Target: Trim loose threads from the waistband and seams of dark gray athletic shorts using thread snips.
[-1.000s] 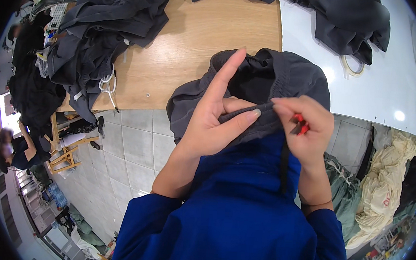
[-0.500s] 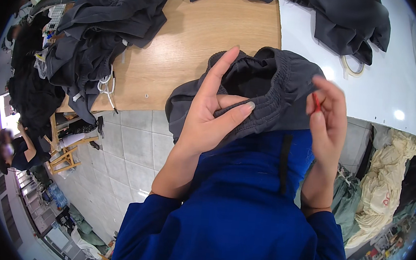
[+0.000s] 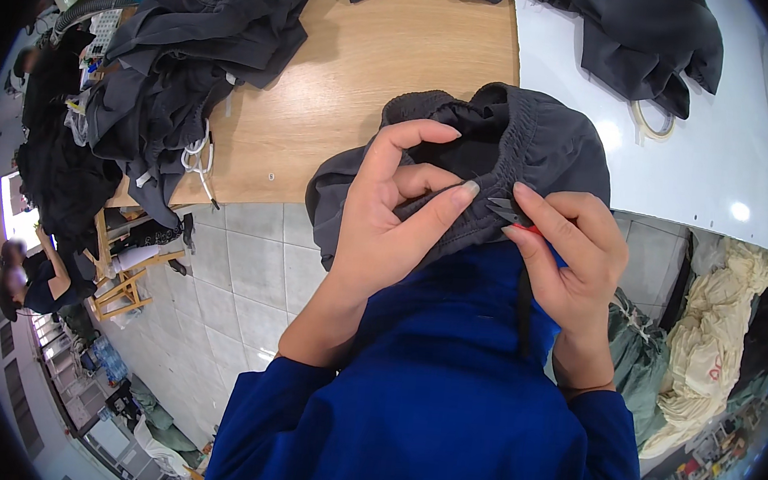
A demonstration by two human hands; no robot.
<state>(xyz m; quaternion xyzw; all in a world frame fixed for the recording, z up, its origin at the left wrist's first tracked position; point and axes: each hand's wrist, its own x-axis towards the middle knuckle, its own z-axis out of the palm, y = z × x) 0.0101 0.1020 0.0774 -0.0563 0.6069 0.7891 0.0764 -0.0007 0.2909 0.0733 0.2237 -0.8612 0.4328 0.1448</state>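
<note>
A dark grey garment [image 3: 564,150] with a gathered elastic waistband lies bunched at the table's front edge, its opening facing up. The waistband is pinched between thumb and fingers of my left hand [image 3: 390,218], the index finger raised and bent over the opening. Small thread snips [image 3: 510,214] with dark pointed blades and a bit of red sit in my right hand [image 3: 577,255], gripped by thumb and fingers. Their tips point left, close to the waistband and just right of my left thumb. Whether the blades touch the cloth I cannot tell.
More dark grey garments [image 3: 238,34] are heaped on the wooden table [image 3: 373,41] at left, with a white drawstring [image 3: 196,157] hanging. A tape roll [image 3: 651,124] lies on the white tabletop [image 3: 723,167]. Cream cloth sacks [image 3: 711,329] stand at right; another person [image 3: 47,277] is far left.
My right hand has moved left and turned, bringing the snips from beside the garment up to the waistband. My left index finger has bent down from its upright position.
</note>
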